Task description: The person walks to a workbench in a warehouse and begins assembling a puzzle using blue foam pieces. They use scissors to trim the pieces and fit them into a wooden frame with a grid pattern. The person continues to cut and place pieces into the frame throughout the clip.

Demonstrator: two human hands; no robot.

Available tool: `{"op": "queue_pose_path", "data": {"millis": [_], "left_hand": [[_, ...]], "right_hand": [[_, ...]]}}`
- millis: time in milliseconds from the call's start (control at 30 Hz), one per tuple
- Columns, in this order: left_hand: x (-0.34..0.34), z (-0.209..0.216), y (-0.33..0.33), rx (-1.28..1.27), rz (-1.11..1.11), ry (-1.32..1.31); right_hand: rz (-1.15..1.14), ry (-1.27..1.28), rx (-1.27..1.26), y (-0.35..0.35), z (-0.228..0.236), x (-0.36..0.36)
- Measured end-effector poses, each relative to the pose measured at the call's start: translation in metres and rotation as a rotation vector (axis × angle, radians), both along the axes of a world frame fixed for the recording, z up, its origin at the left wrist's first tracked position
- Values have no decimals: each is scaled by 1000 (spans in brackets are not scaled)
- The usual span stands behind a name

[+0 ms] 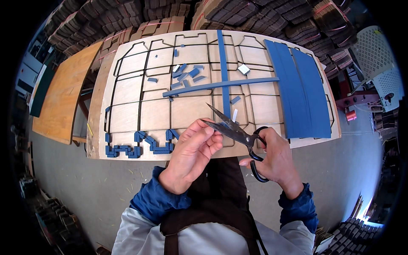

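Note:
My right hand (278, 159) has its thumb and fingers in the black-handled scissors (231, 131), and their dark blades are parted. Close to the blade tips is my left hand (193, 155), its thumb and fingertips pinched together; whatever they may hold is too hidden to make out. Both hands are above the near edge of a plywood board (121, 95) crossed by thin dark raised lines. Blue foam blocks (161, 150) line some of those lines at the near left. Farther back, loose cut foam pieces (182, 76) lie scattered around a long blue foam strip (199, 88).
Another blue strip (221, 51) runs front to back under the long one. Wide blue foam sheets (308, 93) cover the board's right side. A small white block (243, 69) lies near the middle. A wooden table (66, 95) stands at left; stacked brown cardboard (238, 19) rises behind.

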State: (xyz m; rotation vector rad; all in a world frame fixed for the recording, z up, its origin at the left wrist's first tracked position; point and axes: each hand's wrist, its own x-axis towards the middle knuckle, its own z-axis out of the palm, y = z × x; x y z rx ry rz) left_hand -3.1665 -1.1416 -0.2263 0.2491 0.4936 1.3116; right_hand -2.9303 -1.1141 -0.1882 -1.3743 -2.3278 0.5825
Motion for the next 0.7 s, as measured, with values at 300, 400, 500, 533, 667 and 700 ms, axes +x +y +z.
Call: {"op": "queue_pose_path", "data": {"millis": [300,400,500,533,667,700], "left_hand": [[-2,-3,-3,-27,5,-5],[-2,-3,-4,-43,5,-6],[-3,-7,-5,-35,4,-11],[-3,-7,-4,-35,1,-14],[-2,-6,-3,-39,-6,-18],[-1,-5,-2,-41,-8,-16]], "right_hand": [[29,1,-1,3,-4,-7],[31,4,0,4,-4,-9],[43,4,21,4,-8,-8],[48,4,26,4,-9,-8],[47,-17,57,3,-12,-7],[45,-22,56,2,-13,-5]]}}
